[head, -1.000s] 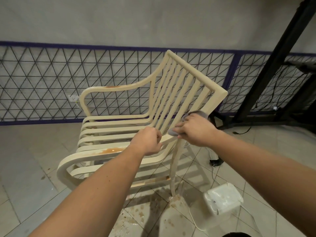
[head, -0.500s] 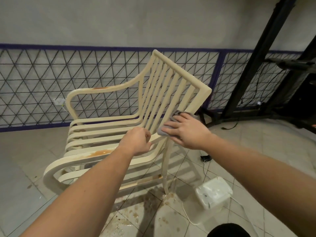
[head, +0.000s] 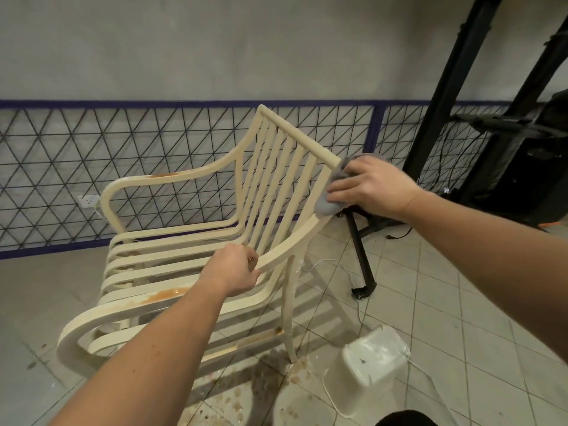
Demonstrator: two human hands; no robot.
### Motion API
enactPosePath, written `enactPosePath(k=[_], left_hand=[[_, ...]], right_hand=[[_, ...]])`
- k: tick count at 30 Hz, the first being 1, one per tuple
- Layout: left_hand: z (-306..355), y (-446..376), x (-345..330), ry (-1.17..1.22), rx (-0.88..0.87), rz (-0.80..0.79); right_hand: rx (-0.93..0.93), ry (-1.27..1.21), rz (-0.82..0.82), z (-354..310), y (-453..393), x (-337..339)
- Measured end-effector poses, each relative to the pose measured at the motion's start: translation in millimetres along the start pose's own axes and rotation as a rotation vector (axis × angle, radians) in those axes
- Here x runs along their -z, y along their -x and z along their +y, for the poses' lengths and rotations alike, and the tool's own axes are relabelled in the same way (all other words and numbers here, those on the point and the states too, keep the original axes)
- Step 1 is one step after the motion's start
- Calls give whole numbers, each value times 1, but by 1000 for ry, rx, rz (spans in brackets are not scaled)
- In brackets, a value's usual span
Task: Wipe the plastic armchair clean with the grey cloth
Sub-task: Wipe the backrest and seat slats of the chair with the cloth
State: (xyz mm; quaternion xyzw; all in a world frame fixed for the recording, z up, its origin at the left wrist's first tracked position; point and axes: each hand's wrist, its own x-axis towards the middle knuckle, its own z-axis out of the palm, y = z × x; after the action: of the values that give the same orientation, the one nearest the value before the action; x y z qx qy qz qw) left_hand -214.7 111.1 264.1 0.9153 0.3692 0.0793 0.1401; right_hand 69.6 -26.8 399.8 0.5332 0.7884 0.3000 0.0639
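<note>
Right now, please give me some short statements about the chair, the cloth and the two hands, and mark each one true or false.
1. The right hand presses the grey cloth against the backrest's near top corner. True.
2. The left hand rests flat on the seat. False: it grips the near armrest of the plastic armchair.
3. An orange-brown stain lies on the near armrest. True.
4. The white tub stands on the seat. False: it lies on the tiled floor beside the chair.
5. The far armrest looks fully clean. False: it has a brownish mark.
</note>
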Motion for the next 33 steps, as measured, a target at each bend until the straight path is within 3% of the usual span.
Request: enactPosePath(k=[5,11,18,23,28,33], left_hand=[[1,0,1,1,16,-17],[0,2,3,3,12,-39],[-30,20,23,53,-1,-114],[-66,36,36,-14,70,-176],[-78,40,28,-100,60,-185],[-80,40,20,-100,54,-128]], right_hand=[[-83,-13,86,1,0,-2],[-94,-105,-147,-73,-32,-33],[-237,-527,-191,-104,-70,-43],[-207,-310,-220,-97,-79,-54],[-142,-508,-280,-147,-81,-65],[-37,-579,-310,-128,-75,-36]])
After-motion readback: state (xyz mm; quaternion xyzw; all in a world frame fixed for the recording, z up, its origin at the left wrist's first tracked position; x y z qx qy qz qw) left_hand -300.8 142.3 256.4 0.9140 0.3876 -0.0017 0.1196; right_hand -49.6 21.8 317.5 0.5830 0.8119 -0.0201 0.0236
